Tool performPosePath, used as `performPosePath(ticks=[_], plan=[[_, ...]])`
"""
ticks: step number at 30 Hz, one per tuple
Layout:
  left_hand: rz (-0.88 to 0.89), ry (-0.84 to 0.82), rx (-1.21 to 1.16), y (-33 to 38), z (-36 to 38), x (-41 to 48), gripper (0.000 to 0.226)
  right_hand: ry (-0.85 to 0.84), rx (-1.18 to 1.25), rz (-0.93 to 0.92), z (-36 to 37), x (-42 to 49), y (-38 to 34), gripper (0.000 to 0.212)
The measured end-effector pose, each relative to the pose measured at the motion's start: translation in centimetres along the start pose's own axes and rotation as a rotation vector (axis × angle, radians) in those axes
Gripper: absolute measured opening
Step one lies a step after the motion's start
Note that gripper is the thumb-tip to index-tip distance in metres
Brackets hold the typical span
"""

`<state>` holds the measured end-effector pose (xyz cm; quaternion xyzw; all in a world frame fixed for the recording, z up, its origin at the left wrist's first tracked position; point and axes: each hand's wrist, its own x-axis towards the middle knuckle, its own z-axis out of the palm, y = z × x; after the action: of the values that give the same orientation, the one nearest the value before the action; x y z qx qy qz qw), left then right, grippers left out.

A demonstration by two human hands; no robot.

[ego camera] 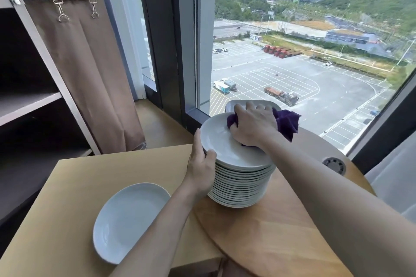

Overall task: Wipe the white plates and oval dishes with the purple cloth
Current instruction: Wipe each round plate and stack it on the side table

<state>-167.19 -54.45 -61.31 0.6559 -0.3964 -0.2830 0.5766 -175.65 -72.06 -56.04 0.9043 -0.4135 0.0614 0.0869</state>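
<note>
Window-side table (281, 231): your left hand (200, 164) clamps the stack (243, 184) rim, right hand (253, 126) balls the purple cloth (288, 122) on top. Press lightly, circle outward, keep bracing.

A single wide-angle head view looks forward and steeply down from above the person's own forearms, which reach in from the lower edge. It sits close over the light wooden table (281, 231) and faces the large dark-framed window (304, 51) just beyond it. Straight lines bow towards the edges, and no second view shares the scene.
</note>
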Motion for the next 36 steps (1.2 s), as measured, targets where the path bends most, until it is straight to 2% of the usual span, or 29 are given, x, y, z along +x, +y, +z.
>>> performPosePath(ticks=[6,14,21,24,26,29,33,36], plan=[[0.006,-0.017,0.035,0.4,0.0,-0.2,0.053,-0.104,0.021,-0.038,-0.5,-0.5,-1.1,0.055],[0.040,-0.060,0.085,0.6,-0.7,-0.3,0.047,-0.201,0.200,-0.152,-2.0,-3.3,-3.4,0.047],[-0.028,-0.048,0.158,0.6,-0.4,-0.2,0.062,-0.192,0.221,-0.095,-2.8,-5.2,-3.6,0.049],[-0.046,-0.036,0.287,0.8,-0.4,-0.4,0.066,-0.195,0.242,-0.069,-3.6,-5.5,-3.8,0.043],[0.034,0.045,0.490,1.1,-0.6,-0.8,0.065,-0.170,0.236,-0.045,-4.3,-5.8,-3.4,0.035],[0.316,0.140,0.687,1.6,-1.1,-1.9,0.048,-0.067,0.279,0.035,-5.1,-7.1,-2.1,0.030],[0.550,0.011,0.803,1.6,-1.3,-3.5,0.023,0.121,0.511,0.206,-5.0,-10.5,-0.4,0.042],[0.583,-0.032,0.818,2.4,-1.2,-3.7,0.018,0.316,0.661,0.315,-4.4,-13.1,-0.7,0.047]])
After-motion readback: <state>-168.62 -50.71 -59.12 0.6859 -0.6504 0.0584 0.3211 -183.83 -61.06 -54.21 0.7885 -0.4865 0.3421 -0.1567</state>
